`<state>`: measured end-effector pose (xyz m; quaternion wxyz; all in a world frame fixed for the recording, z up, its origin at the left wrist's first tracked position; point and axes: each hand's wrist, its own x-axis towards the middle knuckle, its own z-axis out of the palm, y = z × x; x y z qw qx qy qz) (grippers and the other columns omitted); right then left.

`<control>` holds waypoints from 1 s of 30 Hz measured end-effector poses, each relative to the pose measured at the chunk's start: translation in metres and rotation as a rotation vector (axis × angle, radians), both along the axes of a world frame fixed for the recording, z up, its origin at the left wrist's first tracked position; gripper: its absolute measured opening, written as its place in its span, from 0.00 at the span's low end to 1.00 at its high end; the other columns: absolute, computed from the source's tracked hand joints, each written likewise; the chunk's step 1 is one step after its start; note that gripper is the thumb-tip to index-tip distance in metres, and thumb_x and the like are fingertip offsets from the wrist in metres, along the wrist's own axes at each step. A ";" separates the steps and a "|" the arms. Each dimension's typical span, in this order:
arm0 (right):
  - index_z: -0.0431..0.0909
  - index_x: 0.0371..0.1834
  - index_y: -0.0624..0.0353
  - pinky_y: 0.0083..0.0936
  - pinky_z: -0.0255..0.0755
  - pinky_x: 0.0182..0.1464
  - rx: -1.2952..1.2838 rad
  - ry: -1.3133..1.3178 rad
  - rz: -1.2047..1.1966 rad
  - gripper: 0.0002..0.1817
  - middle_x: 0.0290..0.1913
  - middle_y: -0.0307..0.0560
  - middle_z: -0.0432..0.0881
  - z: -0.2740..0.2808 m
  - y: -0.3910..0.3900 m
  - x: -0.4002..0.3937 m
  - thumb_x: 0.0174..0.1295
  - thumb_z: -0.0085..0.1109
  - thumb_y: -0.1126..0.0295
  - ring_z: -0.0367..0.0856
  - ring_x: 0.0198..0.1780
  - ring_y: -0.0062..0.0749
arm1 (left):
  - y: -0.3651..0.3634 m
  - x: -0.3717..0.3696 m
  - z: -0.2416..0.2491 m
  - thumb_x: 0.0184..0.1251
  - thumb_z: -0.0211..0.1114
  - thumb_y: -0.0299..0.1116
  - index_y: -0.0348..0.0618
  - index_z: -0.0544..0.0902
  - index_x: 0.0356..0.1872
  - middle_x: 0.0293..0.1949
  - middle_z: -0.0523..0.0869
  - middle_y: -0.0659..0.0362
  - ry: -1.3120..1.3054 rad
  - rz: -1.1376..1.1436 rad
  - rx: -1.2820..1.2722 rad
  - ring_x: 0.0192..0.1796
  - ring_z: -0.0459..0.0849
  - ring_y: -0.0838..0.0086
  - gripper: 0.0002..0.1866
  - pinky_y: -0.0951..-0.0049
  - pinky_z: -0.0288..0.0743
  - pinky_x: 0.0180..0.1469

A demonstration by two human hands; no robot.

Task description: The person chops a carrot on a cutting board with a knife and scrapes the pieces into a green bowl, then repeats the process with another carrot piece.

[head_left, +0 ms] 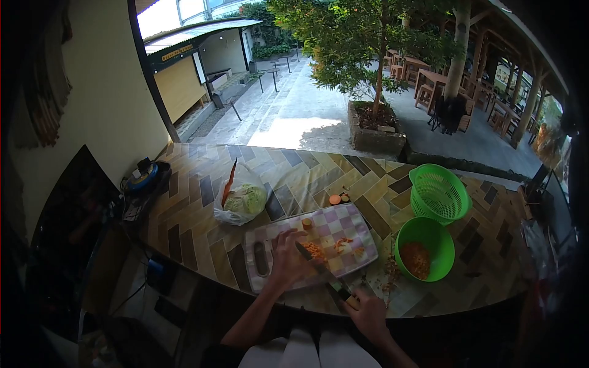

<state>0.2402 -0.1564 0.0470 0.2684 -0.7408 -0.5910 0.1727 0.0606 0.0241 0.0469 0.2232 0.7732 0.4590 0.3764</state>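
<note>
My right hand [367, 311] is closed around the handle of a kitchen knife [336, 284], whose blade slants up and left across a checkered cutting board [362, 251]. At the blade's front end is my left hand [289, 256], fingers stretched out beside or on the blade; contact is hard to make out. Finely chopped carrot [315, 250] lies along the blade, with a few loose shreds [342, 245] to its right. A short carrot piece [307, 224] sits above my left fingertips. Right of the board, a green bowl [451, 248] holds chopped orange carrot [415, 260].
A green colander [438, 193] stands behind the bowl. Behind the board are carrot ends [335, 199] and a plastic bag [236, 216] with cabbage [248, 199] and a long reddish strip. Scraps [391, 273] lie between board and bowl. The tiled table's [202, 245] curved edge is near my lap.
</note>
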 end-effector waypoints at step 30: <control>0.77 0.33 0.63 0.18 0.63 0.21 0.008 0.824 -0.291 0.17 0.17 0.36 0.75 0.012 -0.019 0.035 0.70 0.61 0.59 0.72 0.18 0.15 | 0.033 0.060 -0.011 0.59 0.68 0.22 0.32 0.84 0.50 0.43 0.86 0.49 0.025 -0.364 -0.212 0.46 0.86 0.59 0.16 0.65 0.79 0.50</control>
